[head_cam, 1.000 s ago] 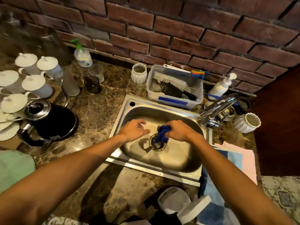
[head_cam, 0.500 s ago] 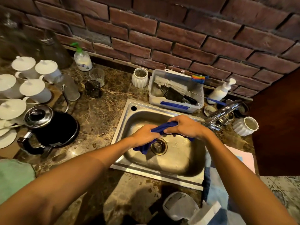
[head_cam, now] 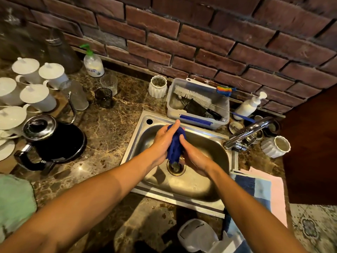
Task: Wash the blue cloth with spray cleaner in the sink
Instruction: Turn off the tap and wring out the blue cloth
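Pressed between left hand [head_cam: 162,141] and right hand [head_cam: 193,154], fingers fairly straight: blue cloth [head_cam: 175,145], bunched, dark, hanging over the sink [head_cam: 206,183] drain. Behind, plastic tub [head_cam: 197,123] holding brush [head_cam: 191,94].

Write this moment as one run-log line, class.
step: scrubbing | left hand: presses crumpled blue cloth | right hand: presses cloth | place: over stainless steel sink drain | chrome tap: no water visible
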